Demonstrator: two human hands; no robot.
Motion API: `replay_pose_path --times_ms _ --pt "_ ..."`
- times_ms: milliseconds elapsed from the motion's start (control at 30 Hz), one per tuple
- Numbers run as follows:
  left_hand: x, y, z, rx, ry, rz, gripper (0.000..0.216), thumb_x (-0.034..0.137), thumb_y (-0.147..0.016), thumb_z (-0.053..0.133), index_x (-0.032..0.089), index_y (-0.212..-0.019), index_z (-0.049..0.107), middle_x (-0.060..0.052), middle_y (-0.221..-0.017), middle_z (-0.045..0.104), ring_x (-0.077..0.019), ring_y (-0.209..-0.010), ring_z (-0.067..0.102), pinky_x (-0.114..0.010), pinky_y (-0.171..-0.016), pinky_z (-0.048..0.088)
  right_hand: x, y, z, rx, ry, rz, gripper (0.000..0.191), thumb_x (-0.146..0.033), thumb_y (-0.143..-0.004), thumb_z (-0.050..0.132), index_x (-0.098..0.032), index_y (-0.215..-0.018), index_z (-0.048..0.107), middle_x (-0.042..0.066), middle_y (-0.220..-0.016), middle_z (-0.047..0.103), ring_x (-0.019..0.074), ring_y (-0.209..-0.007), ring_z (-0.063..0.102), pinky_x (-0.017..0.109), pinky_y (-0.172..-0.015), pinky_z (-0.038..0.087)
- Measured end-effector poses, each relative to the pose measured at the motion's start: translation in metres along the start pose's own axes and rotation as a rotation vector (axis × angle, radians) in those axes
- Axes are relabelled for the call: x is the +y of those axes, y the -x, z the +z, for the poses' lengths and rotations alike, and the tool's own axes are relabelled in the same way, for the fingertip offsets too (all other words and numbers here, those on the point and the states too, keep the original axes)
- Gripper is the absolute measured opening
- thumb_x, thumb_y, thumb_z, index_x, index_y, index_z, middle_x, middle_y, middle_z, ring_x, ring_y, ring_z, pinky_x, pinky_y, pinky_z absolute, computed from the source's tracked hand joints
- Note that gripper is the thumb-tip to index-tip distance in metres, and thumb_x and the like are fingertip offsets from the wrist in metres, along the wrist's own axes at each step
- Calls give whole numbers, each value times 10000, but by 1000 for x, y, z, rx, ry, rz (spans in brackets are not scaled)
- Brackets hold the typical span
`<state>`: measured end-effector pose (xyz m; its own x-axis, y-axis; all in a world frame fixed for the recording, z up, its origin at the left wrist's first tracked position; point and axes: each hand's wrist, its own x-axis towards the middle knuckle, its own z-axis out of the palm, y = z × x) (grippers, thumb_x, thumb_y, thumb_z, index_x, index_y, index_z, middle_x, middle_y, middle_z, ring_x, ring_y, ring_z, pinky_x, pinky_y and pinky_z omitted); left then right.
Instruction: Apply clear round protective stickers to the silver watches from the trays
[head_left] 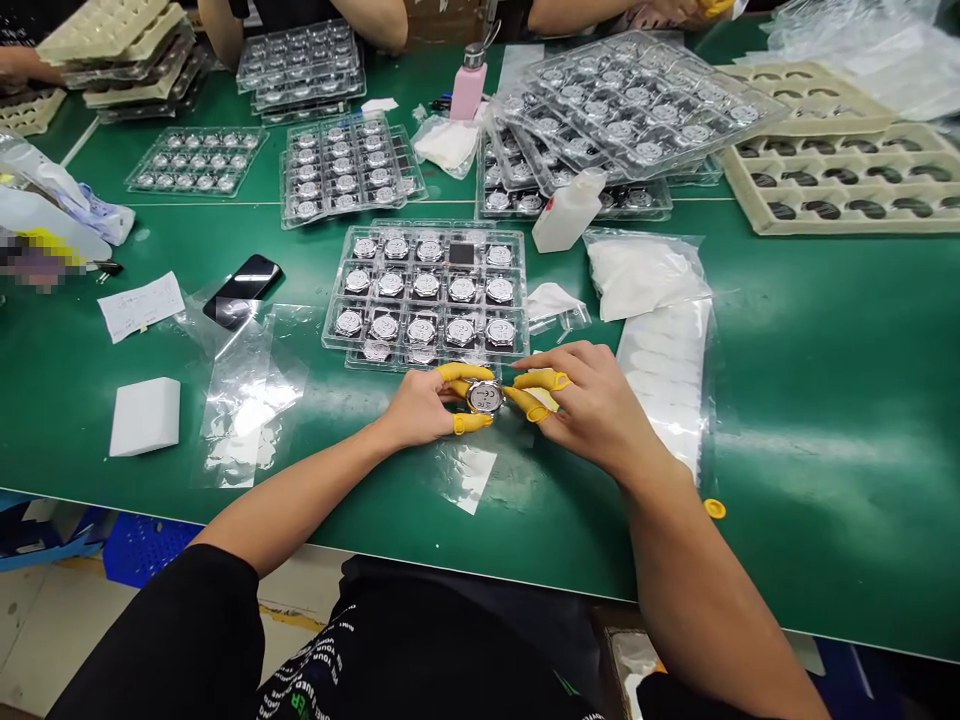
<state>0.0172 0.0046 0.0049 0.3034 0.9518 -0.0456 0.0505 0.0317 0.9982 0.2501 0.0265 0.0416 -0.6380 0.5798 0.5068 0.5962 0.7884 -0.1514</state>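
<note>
At the left of the green counter [810, 400], a white block [146, 416] lies near a sheet of paper [141, 306] with handwriting. To the right of the paper there is a black phone [244, 291], and a clear plastic sheet [247, 410] lies beside it, reflecting the light.

Next comes a transparent tray [337, 290], stacked upon another one; it carries silver round pieces in three rows, and the fourth place of the back row shows a black square.

In front of this tray, the left hand [421, 407] has its grip closed around a watch case [486, 397], with yellow covers on the fingers. The watch case is held above the counter, near the tray's front edge. It is small and round, with a polished silver rim; its visible face is grey metal and bears dark markings, among which "CE" can be read.

The right hand [592, 405], also with yellow covers, has its fingertips at the right edge of the watch case. Its grip is narrow, but I cannot tell whether it pinches anything.

Farther right, a bag with white contents [645, 275] touches a white strip [664, 375], and a yellow ring [715, 509] lies near the right forearm.
</note>
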Motion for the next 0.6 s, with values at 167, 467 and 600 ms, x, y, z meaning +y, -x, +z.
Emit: replay_pose_path --times_ms 167,467,600 --pt "2 0 0 -23 23 -34 589 190 -613 885 172 -1183 739 -23 -884 767 -145 -845 732 -323 -936 618 3 1 0 -38 -38 13 123 -108 -872 642 -216 -928 663 97 -1121 760 279 -951 576 440 -776 434" --pt "5 -7 -3 67 141 -184 637 161 -585 914 154 -1192 721 8 -775 686 -75 -669 614 -226 -703 558 -10 -2 -1 248 -879 519 106 -374 -859 753 -281 -841 705 46 -1093 712 232 -965 647 419 -819 519" --pt "1 -5 -2 18 85 -150 658 146 -587 900 173 -1219 722 -4 -831 718 -98 -741 666 -258 -792 584 -27 -6 23 110 -978 954 336 -523 -697 860 -248 -845 735 75 -1156 708 245 -990 655 429 -870 530"
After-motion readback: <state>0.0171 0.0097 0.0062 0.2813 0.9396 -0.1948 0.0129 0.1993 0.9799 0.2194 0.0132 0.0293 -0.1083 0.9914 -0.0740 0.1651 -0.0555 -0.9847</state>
